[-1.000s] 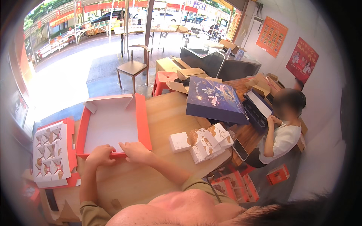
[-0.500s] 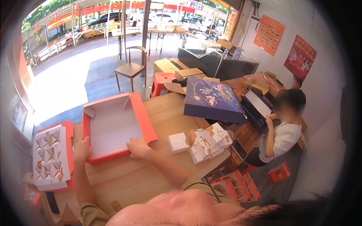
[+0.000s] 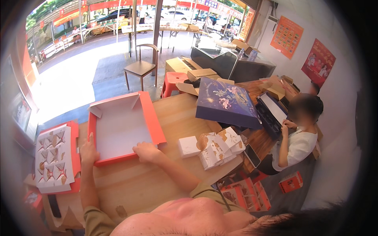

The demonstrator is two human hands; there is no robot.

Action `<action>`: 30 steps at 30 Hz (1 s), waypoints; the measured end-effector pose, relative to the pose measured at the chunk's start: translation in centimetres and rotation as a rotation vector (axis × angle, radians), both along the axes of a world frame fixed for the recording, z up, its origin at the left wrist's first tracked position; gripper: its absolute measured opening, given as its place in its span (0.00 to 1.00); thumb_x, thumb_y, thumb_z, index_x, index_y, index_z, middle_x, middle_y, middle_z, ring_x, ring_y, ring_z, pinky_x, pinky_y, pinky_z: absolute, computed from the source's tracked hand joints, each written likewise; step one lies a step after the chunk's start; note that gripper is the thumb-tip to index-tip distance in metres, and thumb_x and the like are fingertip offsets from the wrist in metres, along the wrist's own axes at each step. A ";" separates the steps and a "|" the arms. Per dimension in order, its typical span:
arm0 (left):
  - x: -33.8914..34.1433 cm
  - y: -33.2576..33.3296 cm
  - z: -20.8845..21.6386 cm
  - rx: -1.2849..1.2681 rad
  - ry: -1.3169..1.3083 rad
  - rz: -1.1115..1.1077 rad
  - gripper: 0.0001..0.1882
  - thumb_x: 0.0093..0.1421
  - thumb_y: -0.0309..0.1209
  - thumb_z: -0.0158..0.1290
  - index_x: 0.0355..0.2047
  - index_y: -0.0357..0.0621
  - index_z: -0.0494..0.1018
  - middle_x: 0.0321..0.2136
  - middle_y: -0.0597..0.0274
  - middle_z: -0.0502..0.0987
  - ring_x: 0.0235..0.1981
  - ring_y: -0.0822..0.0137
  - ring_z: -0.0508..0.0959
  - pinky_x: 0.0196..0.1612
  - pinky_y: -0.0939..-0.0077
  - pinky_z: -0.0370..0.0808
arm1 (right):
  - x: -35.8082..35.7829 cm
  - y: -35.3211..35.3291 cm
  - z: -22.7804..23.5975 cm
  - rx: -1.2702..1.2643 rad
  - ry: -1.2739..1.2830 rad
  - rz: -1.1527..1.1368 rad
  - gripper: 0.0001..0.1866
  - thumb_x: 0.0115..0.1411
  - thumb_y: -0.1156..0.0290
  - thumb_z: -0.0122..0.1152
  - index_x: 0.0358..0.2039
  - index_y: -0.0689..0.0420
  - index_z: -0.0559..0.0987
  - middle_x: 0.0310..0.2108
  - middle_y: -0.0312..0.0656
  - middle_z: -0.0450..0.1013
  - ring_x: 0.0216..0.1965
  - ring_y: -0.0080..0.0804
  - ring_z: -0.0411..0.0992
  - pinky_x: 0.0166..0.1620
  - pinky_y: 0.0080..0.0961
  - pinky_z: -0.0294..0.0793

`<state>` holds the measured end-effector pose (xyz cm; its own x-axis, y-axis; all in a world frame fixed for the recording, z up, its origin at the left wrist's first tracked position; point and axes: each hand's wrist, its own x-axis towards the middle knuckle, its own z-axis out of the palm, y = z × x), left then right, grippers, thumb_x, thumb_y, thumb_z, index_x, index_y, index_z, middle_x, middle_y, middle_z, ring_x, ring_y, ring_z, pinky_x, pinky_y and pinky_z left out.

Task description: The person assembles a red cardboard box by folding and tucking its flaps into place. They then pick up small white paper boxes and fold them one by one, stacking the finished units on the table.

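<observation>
On the wooden table before me lies a shallow red cardboard box, white inside, with its walls folded up. My left hand grips the near left corner, one finger stretched along the outer left wall. The near wall is pinched by my right hand, close to the near right corner; its fingertips are partly hidden. Left of the box, a white insert sheet with several cut, folded openings rests over red card. Several small white boxes with gold-brown patterns are grouped to the right.
A large dark blue decorated box stands at the far right of the table. Beyond it, another person handles a dark open case. A phone lies nearby. A chair and a red stool stand behind the table.
My left hand has moved slightly along the left wall to the near corner, a finger now extended. My right hand keeps its place on the near wall. The view has shifted slightly.
</observation>
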<state>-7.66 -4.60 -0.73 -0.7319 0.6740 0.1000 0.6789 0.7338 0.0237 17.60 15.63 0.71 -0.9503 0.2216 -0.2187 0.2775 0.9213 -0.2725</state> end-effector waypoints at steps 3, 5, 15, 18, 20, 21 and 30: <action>0.3 0.2 0.2 0.013 -0.014 0.020 0.53 0.45 0.23 0.64 0.74 0.49 0.55 0.53 0.39 0.72 0.43 0.42 0.83 0.45 0.53 0.82 | 0.3 0.1 -0.2 -0.012 0.014 0.014 0.18 0.57 0.79 0.61 0.50 0.57 0.79 0.49 0.49 0.74 0.52 0.48 0.74 0.52 0.45 0.79; 0.8 0.3 0.5 0.009 0.004 0.037 0.54 0.45 0.23 0.64 0.74 0.49 0.55 0.56 0.39 0.70 0.45 0.42 0.82 0.46 0.53 0.82 | 0.5 -0.3 0.2 -0.013 0.013 0.006 0.18 0.58 0.79 0.61 0.50 0.57 0.79 0.50 0.49 0.74 0.53 0.49 0.74 0.52 0.45 0.79; 0.2 1.2 -0.6 -0.248 0.377 -0.021 0.48 0.56 0.39 0.59 0.77 0.52 0.54 0.76 0.49 0.48 0.72 0.50 0.61 0.63 0.55 0.72 | 0.2 -0.1 0.0 0.001 0.032 0.040 0.14 0.59 0.79 0.60 0.46 0.57 0.79 0.48 0.49 0.74 0.49 0.48 0.74 0.49 0.45 0.79; 0.1 2.1 -0.1 -0.360 0.410 -0.084 0.48 0.57 0.40 0.59 0.77 0.53 0.54 0.77 0.48 0.45 0.74 0.47 0.58 0.64 0.53 0.71 | 0.1 0.0 -0.2 0.010 0.044 0.047 0.14 0.59 0.79 0.60 0.46 0.56 0.80 0.47 0.49 0.74 0.49 0.48 0.75 0.49 0.46 0.79; 0.5 3.4 1.2 -0.477 0.366 -0.083 0.48 0.57 0.40 0.61 0.76 0.54 0.54 0.77 0.47 0.45 0.74 0.45 0.58 0.64 0.51 0.71 | 0.2 0.1 -0.7 0.018 0.053 0.040 0.15 0.59 0.79 0.60 0.47 0.56 0.80 0.47 0.48 0.75 0.49 0.48 0.75 0.50 0.46 0.79; 1.1 4.3 1.9 -0.543 0.343 -0.074 0.48 0.56 0.41 0.62 0.76 0.54 0.55 0.77 0.46 0.45 0.73 0.43 0.59 0.63 0.50 0.72 | 0.3 0.3 -1.1 0.022 0.062 0.033 0.16 0.59 0.79 0.60 0.48 0.55 0.80 0.47 0.48 0.75 0.49 0.48 0.75 0.50 0.46 0.79; 0.7 9.0 1.7 -0.729 0.272 0.074 0.48 0.53 0.43 0.65 0.73 0.52 0.59 0.76 0.44 0.48 0.70 0.37 0.61 0.56 0.44 0.77 | -1.0 0.6 -1.3 0.056 -0.015 0.078 0.17 0.57 0.75 0.62 0.48 0.54 0.82 0.46 0.47 0.78 0.48 0.48 0.77 0.47 0.44 0.80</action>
